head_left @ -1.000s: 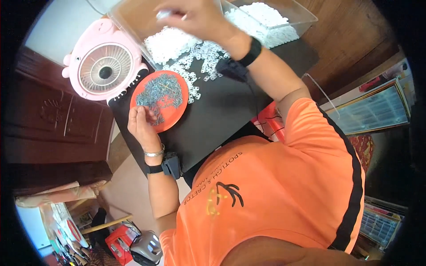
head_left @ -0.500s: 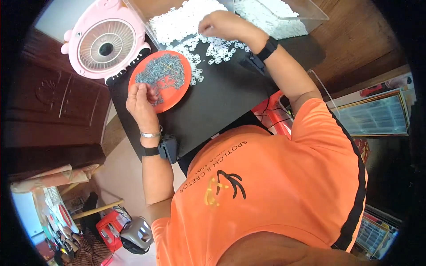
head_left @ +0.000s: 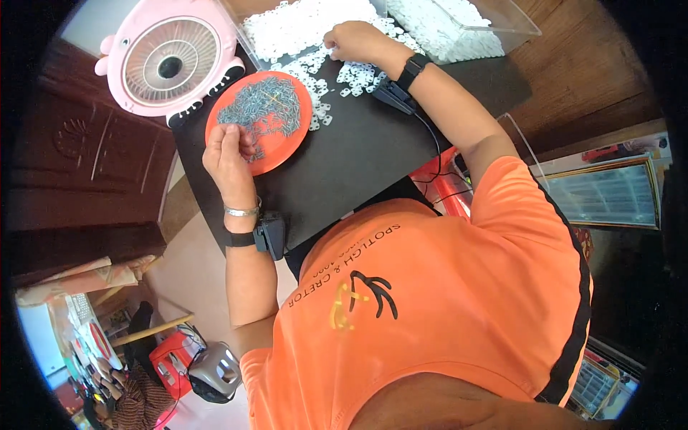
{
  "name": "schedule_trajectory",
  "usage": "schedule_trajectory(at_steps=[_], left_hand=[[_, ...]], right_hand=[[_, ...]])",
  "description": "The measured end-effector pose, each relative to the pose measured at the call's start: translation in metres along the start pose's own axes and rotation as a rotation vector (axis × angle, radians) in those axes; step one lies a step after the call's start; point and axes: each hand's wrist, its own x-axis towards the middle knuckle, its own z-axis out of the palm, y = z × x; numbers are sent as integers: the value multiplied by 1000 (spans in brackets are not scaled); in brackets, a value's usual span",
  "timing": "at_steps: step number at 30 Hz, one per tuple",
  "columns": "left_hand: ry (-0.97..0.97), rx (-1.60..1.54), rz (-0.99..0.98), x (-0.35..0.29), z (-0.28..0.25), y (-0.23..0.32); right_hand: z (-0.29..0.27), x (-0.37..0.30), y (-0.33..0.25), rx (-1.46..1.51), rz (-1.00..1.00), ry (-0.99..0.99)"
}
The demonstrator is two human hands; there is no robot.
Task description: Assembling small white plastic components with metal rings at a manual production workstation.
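A round red-orange plate (head_left: 281, 147) lies on the dark table, bearing a heap of small grey metal screws or pins (head_left: 261, 104). Over its near left rim is my left hand (head_left: 229, 152), thumb and fingers pinched together; whatever they hold is too small to make out. Small white plastic pieces with holes (head_left: 356, 77) lie scattered beside the plate and up to a larger white pile (head_left: 304, 29). My right hand (head_left: 358, 41) is just above these pieces, fingertips closed and pointing left. Anything between those fingertips is hidden.
A pink animal-shaped fan (head_left: 228, 50) stands left of the plate. At the back right, a clear plastic bin (head_left: 505, 21) contains more white pieces (head_left: 451, 32). Both wrists wear black strapped devices; a cable hangs from the right one past the dark table's (head_left: 337, 161) edge.
My right hand has come down a little nearer the loose white pieces, its fingers more curled. The left hand stays pinched at the plate. The whole view has shifted slightly.
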Motion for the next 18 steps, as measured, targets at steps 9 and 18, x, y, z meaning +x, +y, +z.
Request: schedule_trajectory(at_steps=[9, 18], left_hand=[[-32, 7, 42, -2, 2, 1], [-11, 47, -3, -1, 1, 2]], right_hand=[[-16, -20, -32, 328, -227, -115], [0, -11, -33, 199, -135, -106]])
